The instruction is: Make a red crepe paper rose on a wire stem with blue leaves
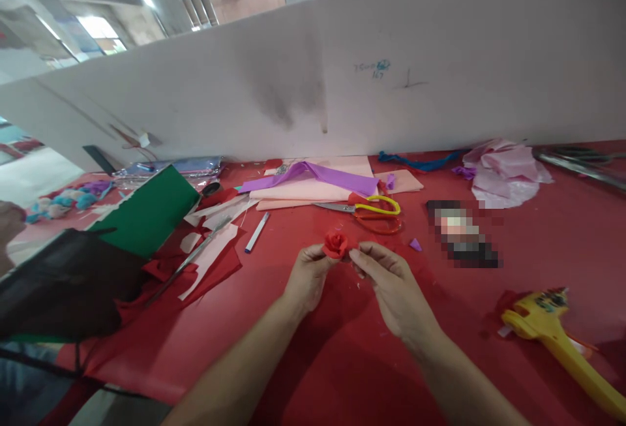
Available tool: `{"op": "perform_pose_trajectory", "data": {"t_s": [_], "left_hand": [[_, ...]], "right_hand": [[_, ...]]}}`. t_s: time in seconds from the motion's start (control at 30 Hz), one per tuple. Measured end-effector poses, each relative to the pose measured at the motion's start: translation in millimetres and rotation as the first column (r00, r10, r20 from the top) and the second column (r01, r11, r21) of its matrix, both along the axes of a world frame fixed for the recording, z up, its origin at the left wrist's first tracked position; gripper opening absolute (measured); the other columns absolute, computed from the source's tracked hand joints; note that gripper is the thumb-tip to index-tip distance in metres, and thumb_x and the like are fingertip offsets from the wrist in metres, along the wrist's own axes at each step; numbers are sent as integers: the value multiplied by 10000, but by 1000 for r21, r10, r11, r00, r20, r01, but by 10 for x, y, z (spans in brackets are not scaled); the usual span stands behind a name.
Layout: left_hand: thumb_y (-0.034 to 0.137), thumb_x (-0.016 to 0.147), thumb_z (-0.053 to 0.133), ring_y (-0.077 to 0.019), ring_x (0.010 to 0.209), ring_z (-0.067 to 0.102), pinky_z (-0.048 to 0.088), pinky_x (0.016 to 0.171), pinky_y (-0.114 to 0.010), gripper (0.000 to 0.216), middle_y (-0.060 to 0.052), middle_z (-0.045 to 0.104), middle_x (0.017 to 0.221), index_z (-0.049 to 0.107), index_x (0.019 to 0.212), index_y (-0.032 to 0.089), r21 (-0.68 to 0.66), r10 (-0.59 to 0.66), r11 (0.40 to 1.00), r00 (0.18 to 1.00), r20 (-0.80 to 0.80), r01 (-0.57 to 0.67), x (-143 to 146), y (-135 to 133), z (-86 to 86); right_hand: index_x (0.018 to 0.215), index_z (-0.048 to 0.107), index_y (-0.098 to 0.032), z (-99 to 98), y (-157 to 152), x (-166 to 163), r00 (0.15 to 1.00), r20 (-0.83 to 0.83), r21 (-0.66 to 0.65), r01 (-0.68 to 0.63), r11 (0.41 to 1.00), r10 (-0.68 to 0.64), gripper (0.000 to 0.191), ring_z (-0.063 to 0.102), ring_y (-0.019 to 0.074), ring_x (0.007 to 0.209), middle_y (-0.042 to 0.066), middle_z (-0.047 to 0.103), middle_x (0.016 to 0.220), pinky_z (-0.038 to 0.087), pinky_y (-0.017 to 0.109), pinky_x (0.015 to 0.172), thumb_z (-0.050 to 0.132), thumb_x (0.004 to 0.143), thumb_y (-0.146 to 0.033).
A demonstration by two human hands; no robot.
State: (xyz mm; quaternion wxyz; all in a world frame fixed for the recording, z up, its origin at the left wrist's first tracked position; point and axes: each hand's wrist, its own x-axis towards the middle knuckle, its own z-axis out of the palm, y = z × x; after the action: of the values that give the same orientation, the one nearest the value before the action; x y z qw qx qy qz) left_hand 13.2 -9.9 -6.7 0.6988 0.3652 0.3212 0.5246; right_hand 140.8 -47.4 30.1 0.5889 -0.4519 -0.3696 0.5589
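A small red paper rose [335, 243] is held above the red table [303, 361] between both hands. My left hand [307, 279] pinches the rose from the left with closed fingers. My right hand [391, 289] grips its base from the right, fingers curled together. Just behind the rose lie scissors [374, 212] with yellow and red handles, on the edge of pink and purple paper sheets [313, 184].
A yellow glue gun [557, 334] lies at the right front. A green sheet [149, 211], red and pink scraps, a metal ruler [188, 259] and a black bag [63, 282] fill the left. Crumpled pink paper [503, 171] sits far right. A white partition [342, 74] backs the table.
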Motion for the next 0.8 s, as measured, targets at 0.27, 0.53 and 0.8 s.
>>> {"op": "perform_pose_trajectory", "data": {"t_s": [0.27, 0.53, 0.8], "left_hand": [[239, 659, 754, -121, 637, 544, 439, 732, -284, 60, 7, 648, 634, 720, 644, 191, 79, 0, 997, 997, -72, 5, 4, -9, 16], [307, 734, 695, -135, 596, 559, 453, 634, -283, 209, -11, 616, 619, 648, 597, 156, 130, -81, 987, 992, -93, 93, -18, -9, 9], [388, 720, 697, -175, 682, 599, 457, 614, -276, 242, -34, 648, 664, 671, 602, 178, 133, -94, 984, 975, -204, 123, -56, -5, -53]], "right_hand": [[710, 643, -211, -17, -28, -7, 1000, -18, 35, 10, 999, -10, 134, 551, 140, 642, -11, 619, 665, 418, 259, 604, 680, 742, -336], [698, 654, -186, 34, -47, -22, 991, -104, -50, -86, 995, 80, 146, 480, 104, 544, -14, 584, 597, 360, 237, 534, 684, 725, -327], [594, 596, -195, 10, -73, 13, 996, -50, -23, -76, 997, 75, 248, 447, 116, 539, -17, 539, 544, 321, 252, 531, 634, 778, -356]]}}
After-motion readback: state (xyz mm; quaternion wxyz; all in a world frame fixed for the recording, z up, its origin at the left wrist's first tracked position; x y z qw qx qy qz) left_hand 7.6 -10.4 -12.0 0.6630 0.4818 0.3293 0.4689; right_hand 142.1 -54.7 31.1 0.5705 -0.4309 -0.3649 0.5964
